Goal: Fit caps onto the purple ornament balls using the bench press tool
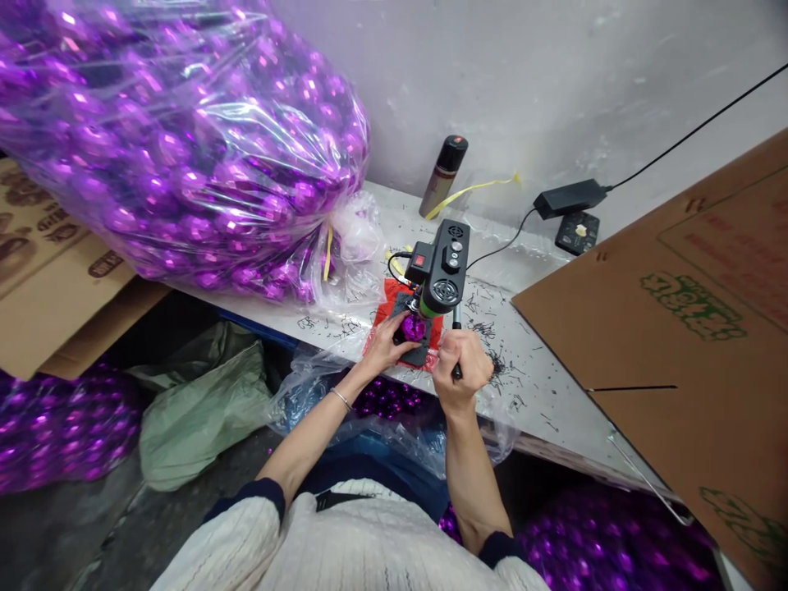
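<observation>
Glossy purple ball (414, 327) at the centre of the frame, pinched by fingers of the left hand (382, 349) beneath a black press (452, 267). Fingers of the right hand (463, 365) wrapped around the metal lever (456, 317). Upper left, clear plastic bag (360, 230) crammed with purple baubles (185, 180); right, brown cardboard box (646, 328). Pale worktop (547, 390) strewn with black scraps (506, 369), against a grey wall (554, 82).

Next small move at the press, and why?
Probably a slight, slow pull on the lever with the right hand, left hand steady: the right fist grips it, and the left thumb and fingers hold the shiny purple bauble below the press head. Contact between head and bauble is too small to tell.
</observation>
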Tool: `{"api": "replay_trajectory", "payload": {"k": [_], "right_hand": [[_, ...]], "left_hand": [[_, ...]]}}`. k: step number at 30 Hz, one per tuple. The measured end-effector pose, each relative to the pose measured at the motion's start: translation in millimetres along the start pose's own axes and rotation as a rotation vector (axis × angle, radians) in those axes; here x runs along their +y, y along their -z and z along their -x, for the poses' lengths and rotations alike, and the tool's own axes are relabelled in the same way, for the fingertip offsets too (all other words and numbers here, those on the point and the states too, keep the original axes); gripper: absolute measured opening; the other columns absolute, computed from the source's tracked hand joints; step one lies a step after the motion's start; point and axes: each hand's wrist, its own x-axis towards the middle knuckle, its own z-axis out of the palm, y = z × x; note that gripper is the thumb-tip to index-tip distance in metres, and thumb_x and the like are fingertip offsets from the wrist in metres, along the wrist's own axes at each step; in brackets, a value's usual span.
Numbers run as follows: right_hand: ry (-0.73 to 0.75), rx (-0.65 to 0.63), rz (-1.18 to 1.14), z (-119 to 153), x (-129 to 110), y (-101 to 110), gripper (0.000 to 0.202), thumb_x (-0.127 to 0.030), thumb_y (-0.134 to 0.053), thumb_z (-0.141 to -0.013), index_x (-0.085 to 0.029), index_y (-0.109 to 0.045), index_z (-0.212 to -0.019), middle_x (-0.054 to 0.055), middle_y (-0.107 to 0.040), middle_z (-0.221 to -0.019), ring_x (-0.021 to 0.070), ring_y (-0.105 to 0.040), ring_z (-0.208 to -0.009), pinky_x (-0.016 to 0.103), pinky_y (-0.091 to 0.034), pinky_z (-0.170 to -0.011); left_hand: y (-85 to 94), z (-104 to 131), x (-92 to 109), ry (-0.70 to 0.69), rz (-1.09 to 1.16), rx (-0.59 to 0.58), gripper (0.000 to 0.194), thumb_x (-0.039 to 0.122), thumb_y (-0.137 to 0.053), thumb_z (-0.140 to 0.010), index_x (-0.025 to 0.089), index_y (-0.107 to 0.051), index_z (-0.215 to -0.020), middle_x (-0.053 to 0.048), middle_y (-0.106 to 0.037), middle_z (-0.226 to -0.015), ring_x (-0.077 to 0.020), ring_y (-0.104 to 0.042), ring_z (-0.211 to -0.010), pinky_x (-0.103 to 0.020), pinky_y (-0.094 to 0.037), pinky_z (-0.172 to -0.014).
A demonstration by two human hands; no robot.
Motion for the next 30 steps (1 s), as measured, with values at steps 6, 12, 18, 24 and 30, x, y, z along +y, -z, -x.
{"api": "replay_trajectory", "payload": {"k": [6,12,18,24,30], "right_hand": [[-0.013,0.021,-0.003,19.0,1.1,-8.4,0.02,-0.009,-0.045,-0.093,-0.021,-0.05,-0.077,0.0,-0.059,-0.069,0.0114,-0.055,-0.064,0.024,-0.043,-0.061],[-0.013,0.065,-0.045,37.8,9.1,-20.0,0.021,-0.014,-0.04,-0.096,-0.022,-0.046,-0.077,0.0,-0.056,-0.07,0.0116,-0.051,-0.061,0.026,-0.043,-0.059],[-0.017,0.075,-0.053,47.6,15.5,-23.1,0.022,-0.018,-0.039,-0.097,-0.022,-0.045,-0.077,0.001,-0.056,-0.07,0.0121,-0.053,-0.063,0.027,-0.044,-0.061],[-0.044,0.091,-0.046,54.0,16.4,-25.3,0.024,-0.021,-0.038,-0.098,-0.023,-0.044,-0.074,0.0,-0.056,-0.07,0.0124,-0.053,-0.062,0.029,-0.045,-0.064],[-0.04,0.118,-0.056,56.9,17.7,-27.7,0.027,-0.024,-0.037,-0.099,-0.023,-0.045,-0.074,0.0,-0.055,-0.068,0.0124,-0.053,-0.06,0.03,-0.046,-0.065]], "left_hand": [[-2.2,-0.1,-5.4,-0.073,-0.017,0.029,0.066,0.043,-0.076,-0.082,0.02,-0.052,-0.139,-0.015,-0.062,-0.136,-0.0298,-0.058,-0.128,-0.047,-0.043,-0.11],[-2.6,0.9,-7.5,-0.098,-0.034,0.033,0.065,0.042,-0.075,-0.083,0.02,-0.052,-0.139,-0.015,-0.062,-0.136,-0.0293,-0.058,-0.128,-0.047,-0.043,-0.111],[-2.3,0.9,-6.7,-0.104,-0.03,0.036,0.065,0.042,-0.076,-0.082,0.019,-0.053,-0.138,-0.015,-0.063,-0.134,-0.0291,-0.06,-0.126,-0.047,-0.044,-0.109],[-2.3,1.5,-6.6,-0.097,-0.034,0.034,0.066,0.043,-0.078,-0.081,0.02,-0.053,-0.138,-0.015,-0.064,-0.134,-0.0297,-0.06,-0.126,-0.049,-0.042,-0.112],[-2.1,2.4,-6.0,-0.098,-0.036,0.039,0.067,0.042,-0.078,-0.08,0.019,-0.053,-0.138,-0.015,-0.064,-0.134,-0.0298,-0.06,-0.127,-0.049,-0.043,-0.111]]}}
